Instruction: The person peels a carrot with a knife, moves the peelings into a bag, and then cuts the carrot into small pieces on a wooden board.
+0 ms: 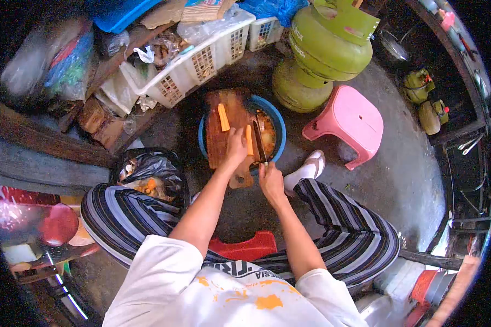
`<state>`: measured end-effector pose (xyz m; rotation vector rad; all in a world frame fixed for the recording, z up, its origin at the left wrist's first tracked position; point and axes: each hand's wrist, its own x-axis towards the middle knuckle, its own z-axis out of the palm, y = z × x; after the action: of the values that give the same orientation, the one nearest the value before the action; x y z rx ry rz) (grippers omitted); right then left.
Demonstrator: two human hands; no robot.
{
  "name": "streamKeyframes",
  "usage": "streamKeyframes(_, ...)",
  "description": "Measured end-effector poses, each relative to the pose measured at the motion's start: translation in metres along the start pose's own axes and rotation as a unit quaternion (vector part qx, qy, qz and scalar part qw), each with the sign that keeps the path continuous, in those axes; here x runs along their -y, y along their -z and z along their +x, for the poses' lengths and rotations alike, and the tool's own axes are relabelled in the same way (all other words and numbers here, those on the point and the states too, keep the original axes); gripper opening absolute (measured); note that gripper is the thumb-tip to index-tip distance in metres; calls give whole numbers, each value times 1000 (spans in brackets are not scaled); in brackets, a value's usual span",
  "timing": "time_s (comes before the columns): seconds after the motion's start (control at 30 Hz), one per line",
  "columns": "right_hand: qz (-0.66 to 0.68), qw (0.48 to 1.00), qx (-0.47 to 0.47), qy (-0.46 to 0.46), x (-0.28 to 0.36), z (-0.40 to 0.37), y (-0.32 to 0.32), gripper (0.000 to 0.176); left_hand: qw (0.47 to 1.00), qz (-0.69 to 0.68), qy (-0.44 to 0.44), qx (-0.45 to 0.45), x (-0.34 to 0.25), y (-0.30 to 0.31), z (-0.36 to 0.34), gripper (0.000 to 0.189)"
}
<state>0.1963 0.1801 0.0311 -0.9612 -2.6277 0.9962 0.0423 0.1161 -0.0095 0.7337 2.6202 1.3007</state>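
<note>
A wooden cutting board (pixel 217 150) lies across a blue basin (pixel 282 122), which has food pieces and liquid inside. On the board, my left hand (pixel 236 147) has its fingers closed against the left side of a long orange carrot piece (pixel 249 143). Another carrot piece (pixel 223 117) rests farther up the board, apart from my hand. My right hand (pixel 271 179) grips a knife (pixel 260 143) by its handle. Its dark blade points away from me along the board's right edge, just right of the carrot piece.
A black plastic bag (pixel 166 168) with orange scraps stands by my left knee. White crates (pixel 204 62) line the back, beside green gas cylinders (pixel 333 46). A pink stool (pixel 354 117) stands right of the basin. Part of a red stool (pixel 245 248) shows beneath me.
</note>
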Motion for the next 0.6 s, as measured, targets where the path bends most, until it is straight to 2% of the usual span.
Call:
streamKeyframes(0.07,13,1000,1,10,1,0,-3,30,984,-163,-17,68,-17,17,-23,55)
streamKeyframes(0.1,18,1000,1,18,3,2,-3,30,987,-130,-44,87,-13,15,-27,62)
streamKeyframes(0.2,-8,999,30,-9,10,3,-5,36,990,-47,-96,89,-1,6,-28,62)
streamKeyframes(0.3,-20,999,25,22,15,4,-4,29,990,-9,-92,103,6,3,-21,63)
streamKeyframes(0.5,-8,1000,12,12,15,2,-8,29,987,8,-78,140,2,6,-13,59)
streamKeyframes(0.6,-18,1000,4,22,17,-1,-8,29,988,-3,-90,125,1,7,-11,59)
